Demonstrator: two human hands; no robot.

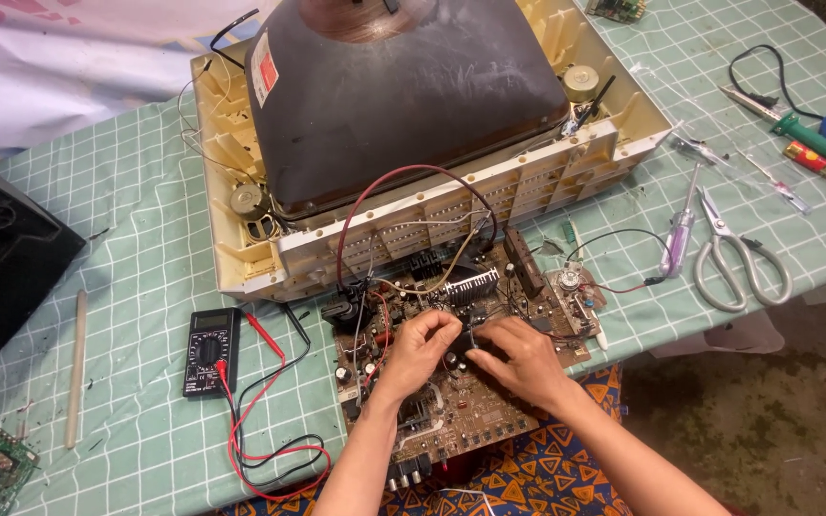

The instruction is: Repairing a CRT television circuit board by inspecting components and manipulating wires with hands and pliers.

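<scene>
Both hands meet over a brown circuit board point(461, 401) crowded with components at the near table edge. The left hand point(420, 349) and right hand point(518, 355) pinch at a small dark part between their fingertips. Just beyond lies a cream plastic television shell point(241, 258) holding a dark grey picture tube point(403, 96). To the left lies a black multimeter point(210, 351) with red and black leads; to the right, grey-handled scissors point(738, 263) lie on the green checked tablecloth point(136, 277).

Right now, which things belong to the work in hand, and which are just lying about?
In use: circuit board, left hand, right hand, television shell.
Lying about: multimeter, scissors, screwdriver, wooden stick.
</scene>
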